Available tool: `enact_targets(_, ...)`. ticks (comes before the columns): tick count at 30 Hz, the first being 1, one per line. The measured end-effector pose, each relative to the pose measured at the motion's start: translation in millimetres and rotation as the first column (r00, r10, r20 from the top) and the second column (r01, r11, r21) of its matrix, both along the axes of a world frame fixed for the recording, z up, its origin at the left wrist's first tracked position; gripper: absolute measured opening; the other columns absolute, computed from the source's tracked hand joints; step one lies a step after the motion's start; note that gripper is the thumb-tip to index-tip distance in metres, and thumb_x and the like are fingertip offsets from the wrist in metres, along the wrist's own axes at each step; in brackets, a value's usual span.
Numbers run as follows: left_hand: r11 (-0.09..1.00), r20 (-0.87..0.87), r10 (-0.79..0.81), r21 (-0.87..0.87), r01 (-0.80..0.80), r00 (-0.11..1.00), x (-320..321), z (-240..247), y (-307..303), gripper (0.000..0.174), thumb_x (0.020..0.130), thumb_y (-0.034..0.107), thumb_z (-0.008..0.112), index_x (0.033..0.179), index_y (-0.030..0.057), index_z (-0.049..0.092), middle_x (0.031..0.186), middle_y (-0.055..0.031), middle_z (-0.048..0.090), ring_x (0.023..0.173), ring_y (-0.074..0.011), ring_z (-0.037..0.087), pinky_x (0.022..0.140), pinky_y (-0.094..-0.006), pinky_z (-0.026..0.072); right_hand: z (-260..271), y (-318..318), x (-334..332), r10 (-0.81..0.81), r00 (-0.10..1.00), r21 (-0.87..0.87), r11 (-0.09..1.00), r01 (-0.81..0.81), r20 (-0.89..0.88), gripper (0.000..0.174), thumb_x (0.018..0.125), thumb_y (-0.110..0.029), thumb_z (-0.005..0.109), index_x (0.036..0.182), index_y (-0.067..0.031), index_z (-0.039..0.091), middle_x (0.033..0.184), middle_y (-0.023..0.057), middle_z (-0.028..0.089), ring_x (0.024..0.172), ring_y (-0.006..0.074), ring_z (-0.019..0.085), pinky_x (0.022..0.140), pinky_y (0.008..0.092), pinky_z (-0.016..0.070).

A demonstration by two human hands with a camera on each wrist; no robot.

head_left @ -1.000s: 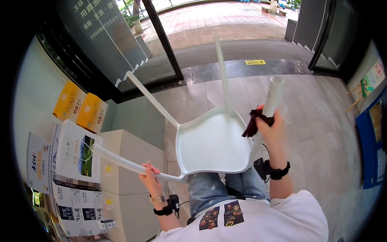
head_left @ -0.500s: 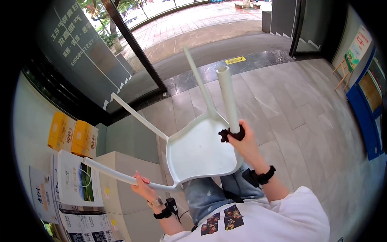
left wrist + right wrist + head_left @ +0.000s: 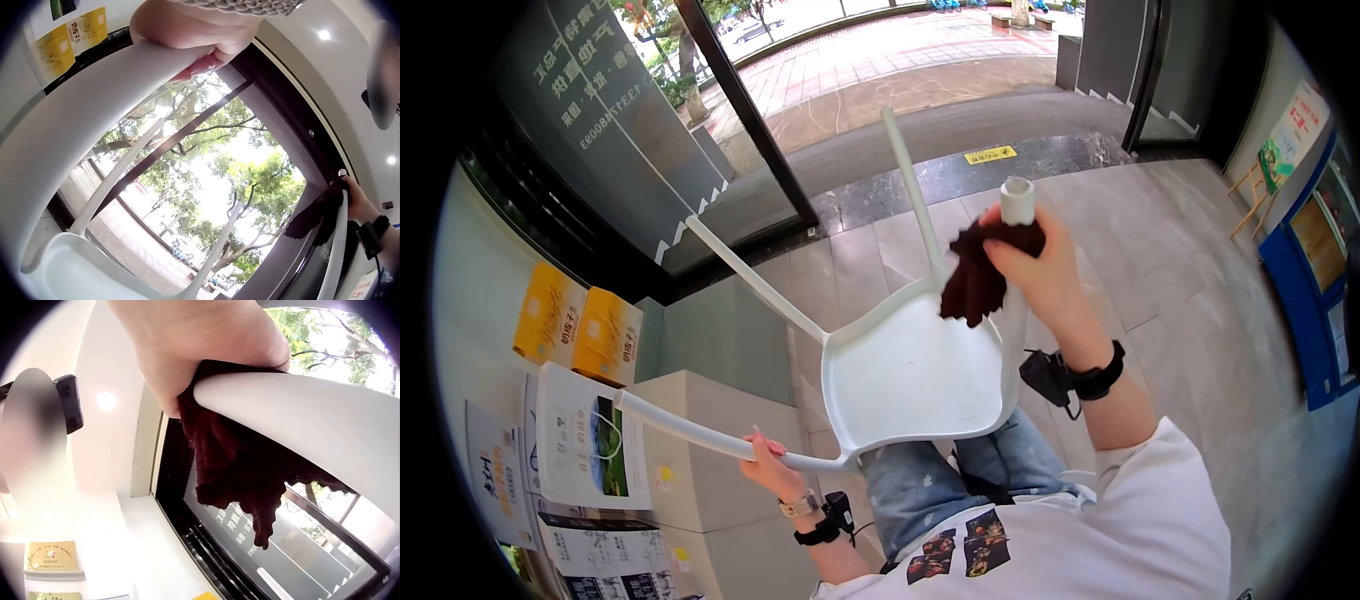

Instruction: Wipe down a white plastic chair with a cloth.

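A white chair (image 3: pixel 912 365) lies with its seat's underside up over the person's lap, its legs pointing up and away. The left hand (image 3: pixel 770 470) grips the near left leg close to the seat; the left wrist view shows that hand (image 3: pixel 194 28) curled over the thick white leg (image 3: pixel 81 119). Near the top of the near right leg, the right hand (image 3: pixel 1045 270) holds a dark maroon cloth (image 3: pixel 978 275) wrapped against it, just below the hollow end (image 3: pixel 1018 200). In the right wrist view the cloth (image 3: pixel 231 462) hangs in folds beneath the leg (image 3: pixel 300 419).
On the left stand a pale cabinet (image 3: pixel 720 430), yellow boxes (image 3: pixel 607 335) and a white bag (image 3: pixel 590 440). A glass door (image 3: pixel 630 120) is behind the chair. A blue cabinet (image 3: pixel 1295 300) and a small easel sign (image 3: pixel 1285 140) stand at the right, on the tiled floor (image 3: pixel 1170 300).
The right hand and cloth have moved up the near right leg to its end, and more cloth hangs out. The left hand keeps its hold. The head view has shifted.
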State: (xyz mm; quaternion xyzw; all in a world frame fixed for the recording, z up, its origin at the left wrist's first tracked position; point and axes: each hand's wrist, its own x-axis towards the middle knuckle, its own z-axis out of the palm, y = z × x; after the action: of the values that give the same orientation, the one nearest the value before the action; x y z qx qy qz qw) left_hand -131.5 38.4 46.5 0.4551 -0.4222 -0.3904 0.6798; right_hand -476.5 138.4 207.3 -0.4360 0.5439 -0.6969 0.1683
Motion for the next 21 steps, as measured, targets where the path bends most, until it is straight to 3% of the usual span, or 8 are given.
enact_targets(2, 0.997, 0.022, -0.028, -0.069, 0.030, 0.999, 8.1, -10.5, -4.1, 0.016, 0.082, 0.007, 0.052, 0.069, 0.0056, 0.042, 0.048, 0.0011, 0.038, 0.042, -0.0068, 0.037, 0.043, -0.0210, 0.0322, -16.5, 7.9, 6.3, 0.003, 0.996, 0.068, 0.998, -0.009, 0.091, 0.018, 0.072, -0.004, 0.059, 0.089, -0.0015, 0.054, 0.074, 0.0027, 0.058, 0.069, 0.0082, 0.054, 0.063, 0.0236, 0.0444)
enact_targets(4, 1.000, -0.019, 0.005, -0.007, -0.005, 1.000, 4.9, -3.6, -1.1, 0.016, 0.082, 0.007, 0.051, 0.069, 0.0058, 0.042, 0.049, 0.0012, 0.038, 0.043, -0.0067, 0.037, 0.044, -0.0209, 0.0322, -36.4, 18.1, 9.8, -0.048, 0.999, 0.148, 0.988, 0.048, -0.004, 0.017, 0.072, -0.004, 0.058, 0.089, -0.0021, 0.054, 0.073, 0.0029, 0.058, 0.069, 0.0084, 0.055, 0.062, 0.0239, 0.0447)
enact_targets(7, 1.000, -0.055, 0.014, 0.025, -0.013, 0.998, 4.4, -0.7, 1.5, 0.015, 0.082, 0.007, 0.051, 0.070, 0.0061, 0.042, 0.050, 0.0014, 0.038, 0.043, -0.0064, 0.037, 0.044, -0.0208, 0.0315, -57.9, 28.9, 13.3, 0.102, 0.977, 0.138, 0.982, -0.129, 0.190, 0.018, 0.072, 0.002, 0.055, 0.089, -0.0025, 0.054, 0.072, 0.0037, 0.057, 0.063, 0.0084, 0.056, 0.056, 0.0229, 0.0452)
enact_targets(10, 1.000, -0.046, 0.016, 0.025, -0.015, 0.999, 6.1, -1.7, 2.2, 0.016, 0.083, 0.008, 0.053, 0.071, 0.0074, 0.042, 0.049, 0.0025, 0.037, 0.042, -0.0057, 0.035, 0.041, -0.0204, 0.0297, -66.9, 33.3, 10.6, 0.204, 0.962, 0.141, 0.963, -0.231, 0.184, 0.023, 0.072, 0.004, 0.055, 0.094, -0.0017, 0.051, 0.075, 0.0052, 0.058, 0.062, 0.0084, 0.056, 0.055, 0.0229, 0.0457)
enact_targets(13, 0.999, -0.053, 0.024, 0.022, -0.023, 0.998, 8.9, -4.5, -2.6, 0.017, 0.083, 0.010, 0.054, 0.071, 0.0084, 0.042, 0.049, 0.0031, 0.036, 0.041, -0.0051, 0.034, 0.040, -0.0203, 0.0285, -55.1, 28.2, 8.8, 0.208, 0.978, 0.193, 0.959, -0.209, 0.029, 0.026, 0.071, 0.004, 0.056, 0.096, -0.0014, 0.051, 0.078, 0.0051, 0.058, 0.067, 0.0103, 0.057, 0.062, 0.0244, 0.0467)
enact_targets(16, 0.999, -0.065, 0.014, 0.039, -0.012, 0.998, 12.4, -6.0, -2.2, 0.017, 0.083, 0.009, 0.053, 0.069, 0.0074, 0.042, 0.050, 0.0021, 0.038, 0.042, -0.0052, 0.036, 0.041, -0.0202, 0.0292, -30.8, 18.0, 13.6, 0.041, 0.980, 0.065, 0.997, -0.029, -0.194, 0.033, 0.069, 0.004, 0.057, 0.101, -0.0014, 0.050, 0.083, 0.0054, 0.058, 0.077, 0.0123, 0.056, 0.071, 0.0266, 0.0460)
enact_targets(17, 0.999, -0.067, 0.008, 0.048, -0.005, 0.998, 13.4, -5.3, -2.2, 0.018, 0.083, 0.008, 0.052, 0.069, 0.0069, 0.042, 0.050, 0.0015, 0.039, 0.042, -0.0052, 0.037, 0.042, -0.0201, 0.0296, -27.4, 14.2, 10.1, 0.011, 0.981, 0.055, 0.998, -0.001, -0.194, 0.041, 0.068, 0.004, 0.058, 0.107, -0.0024, 0.048, 0.087, 0.0055, 0.056, 0.083, 0.0134, 0.055, 0.075, 0.0283, 0.0448)
enact_targets(21, 0.999, -0.029, 0.029, 0.030, -0.029, 0.999, 7.0, 2.0, 1.0, 0.018, 0.083, 0.010, 0.053, 0.068, 0.0069, 0.042, 0.050, 0.0015, 0.039, 0.043, -0.0052, 0.036, 0.042, -0.0199, 0.0283, 15.0, -6.4, 3.6, -0.065, 0.982, -0.080, 0.995, 0.051, -0.179, 0.048, 0.068, 0.004, 0.057, 0.114, -0.0047, 0.045, 0.087, 0.0045, 0.053, 0.082, 0.0122, 0.054, 0.073, 0.0270, 0.0451)
